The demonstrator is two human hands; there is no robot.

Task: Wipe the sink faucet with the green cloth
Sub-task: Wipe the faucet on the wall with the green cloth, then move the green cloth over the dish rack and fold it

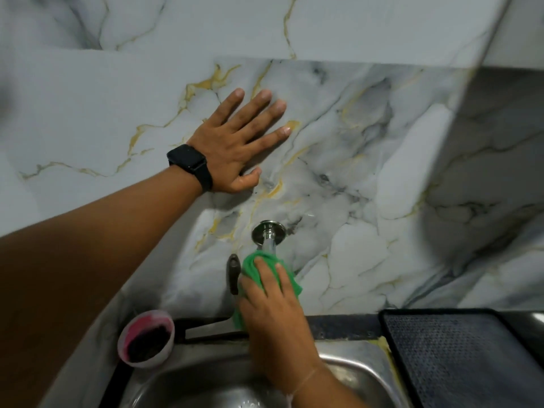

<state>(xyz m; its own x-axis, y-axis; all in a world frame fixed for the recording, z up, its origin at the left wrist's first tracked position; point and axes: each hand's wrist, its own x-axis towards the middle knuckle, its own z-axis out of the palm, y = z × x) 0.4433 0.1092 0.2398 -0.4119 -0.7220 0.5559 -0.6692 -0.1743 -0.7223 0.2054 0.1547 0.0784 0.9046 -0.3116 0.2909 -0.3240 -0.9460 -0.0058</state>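
Note:
A chrome faucet [268, 234] comes out of the marble wall above the steel sink [350, 366]; only its round wall flange and a short stretch of pipe show. My right hand [272, 307] is closed around the green cloth [253, 265], which is wrapped over the faucet body and hides it. A black faucet handle [233, 272] sticks out just left of the cloth. My left hand [235, 142], with a black watch on the wrist, lies flat with fingers spread on the marble wall well above the faucet, holding nothing.
A white cup [145, 338] with dark and pink contents stands at the sink's back left corner. A black perforated tray [459, 357] lies on the counter to the right. The wall turns a corner at the right.

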